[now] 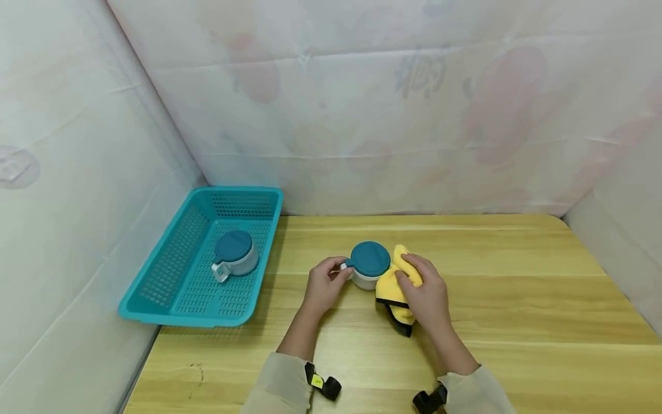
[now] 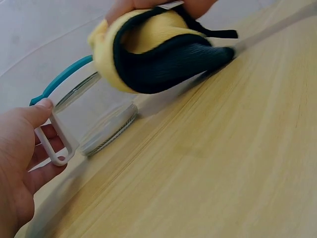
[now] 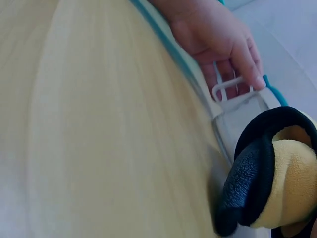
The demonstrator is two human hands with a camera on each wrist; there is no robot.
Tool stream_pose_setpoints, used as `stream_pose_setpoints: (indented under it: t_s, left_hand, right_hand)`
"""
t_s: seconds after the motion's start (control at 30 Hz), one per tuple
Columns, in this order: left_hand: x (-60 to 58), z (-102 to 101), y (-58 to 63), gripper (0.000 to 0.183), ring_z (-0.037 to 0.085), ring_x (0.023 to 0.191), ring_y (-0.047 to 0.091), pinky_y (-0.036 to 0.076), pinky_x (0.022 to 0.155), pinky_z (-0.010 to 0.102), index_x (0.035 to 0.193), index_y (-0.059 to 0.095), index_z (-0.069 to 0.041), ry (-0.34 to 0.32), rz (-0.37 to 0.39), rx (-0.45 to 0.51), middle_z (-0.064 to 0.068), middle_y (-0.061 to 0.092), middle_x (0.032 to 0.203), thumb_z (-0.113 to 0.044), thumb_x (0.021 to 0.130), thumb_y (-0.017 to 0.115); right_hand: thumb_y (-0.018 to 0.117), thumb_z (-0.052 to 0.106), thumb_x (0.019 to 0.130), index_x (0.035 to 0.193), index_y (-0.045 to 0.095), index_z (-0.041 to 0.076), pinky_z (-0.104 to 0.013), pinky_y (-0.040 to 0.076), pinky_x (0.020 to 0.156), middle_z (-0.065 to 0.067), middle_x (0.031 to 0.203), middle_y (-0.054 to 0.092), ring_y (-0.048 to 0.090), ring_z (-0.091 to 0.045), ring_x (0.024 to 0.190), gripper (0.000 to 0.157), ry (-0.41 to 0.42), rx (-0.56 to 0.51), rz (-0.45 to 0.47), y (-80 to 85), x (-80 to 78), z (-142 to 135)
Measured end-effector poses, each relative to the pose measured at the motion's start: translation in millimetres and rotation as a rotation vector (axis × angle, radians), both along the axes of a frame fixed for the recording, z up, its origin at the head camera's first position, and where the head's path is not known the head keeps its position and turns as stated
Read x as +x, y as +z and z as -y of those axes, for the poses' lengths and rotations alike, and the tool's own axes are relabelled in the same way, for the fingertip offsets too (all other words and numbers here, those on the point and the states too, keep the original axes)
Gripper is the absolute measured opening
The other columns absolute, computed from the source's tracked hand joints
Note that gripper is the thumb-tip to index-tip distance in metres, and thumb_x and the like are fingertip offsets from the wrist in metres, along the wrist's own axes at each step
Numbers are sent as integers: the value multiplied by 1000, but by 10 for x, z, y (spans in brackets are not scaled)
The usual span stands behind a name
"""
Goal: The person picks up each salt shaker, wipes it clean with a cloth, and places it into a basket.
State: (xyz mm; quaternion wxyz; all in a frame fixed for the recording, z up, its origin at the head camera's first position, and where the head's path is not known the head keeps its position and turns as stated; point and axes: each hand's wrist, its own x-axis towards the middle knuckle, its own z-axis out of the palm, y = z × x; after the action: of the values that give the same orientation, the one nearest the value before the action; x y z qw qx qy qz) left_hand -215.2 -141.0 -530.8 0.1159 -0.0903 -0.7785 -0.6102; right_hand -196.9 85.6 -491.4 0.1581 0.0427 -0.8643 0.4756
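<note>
A clear jar with a blue lid (image 1: 370, 259) stands on the wooden table. My left hand (image 1: 325, 286) grips its white handle (image 2: 58, 141), thumb on top and fingers curled behind. In my right hand (image 1: 428, 290) is a bunched yellow cloth (image 1: 391, 286) with black edging, pinched between thumb and fingers. The cloth rests against the jar's right side, and its dark underside (image 3: 245, 173) shows in the right wrist view. Part of the jar is hidden behind the cloth in both wrist views.
A teal plastic basket (image 1: 266, 261) stands at the table's left end. Inside it sits a second jar with a blue lid (image 1: 234, 246) and a white handle. The wooden table (image 1: 538, 287) stretches to the right, with a printed curtain (image 1: 362, 115) behind it.
</note>
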Motion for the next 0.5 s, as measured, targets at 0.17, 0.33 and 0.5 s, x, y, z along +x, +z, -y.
stream_pose_setpoints:
  t_s: [0.17, 0.33, 0.5]
  left_hand:
    - [-2, -19, -3, 21, 20, 103, 67, 57, 82, 23, 109, 72, -7, 3, 16, 10, 8, 70, 109, -18, 91, 71]
    - [-8, -27, 7, 19, 21, 104, 67, 57, 82, 23, 105, 73, -6, 17, 43, 31, 8, 70, 107, -16, 89, 73]
    - [-1, -36, 20, 20, 26, 105, 67, 57, 83, 24, 107, 72, -2, 32, 57, 8, 13, 69, 108, -12, 90, 72]
  right_hand:
    - [70, 22, 92, 129, 64, 18, -7, 47, 80, -3, 133, 59, 60, -20, 114, 37, 18, -59, 41, 53, -20, 77]
    - [64, 36, 95, 138, 55, 22, -18, 53, 74, -5, 136, 58, 63, -22, 103, 46, 6, -128, 246, 38, -39, 137]
    - [60, 40, 97, 143, 48, 20, -22, 54, 79, -6, 137, 55, 62, -23, 108, 52, 13, -186, 363, -4, -54, 148]
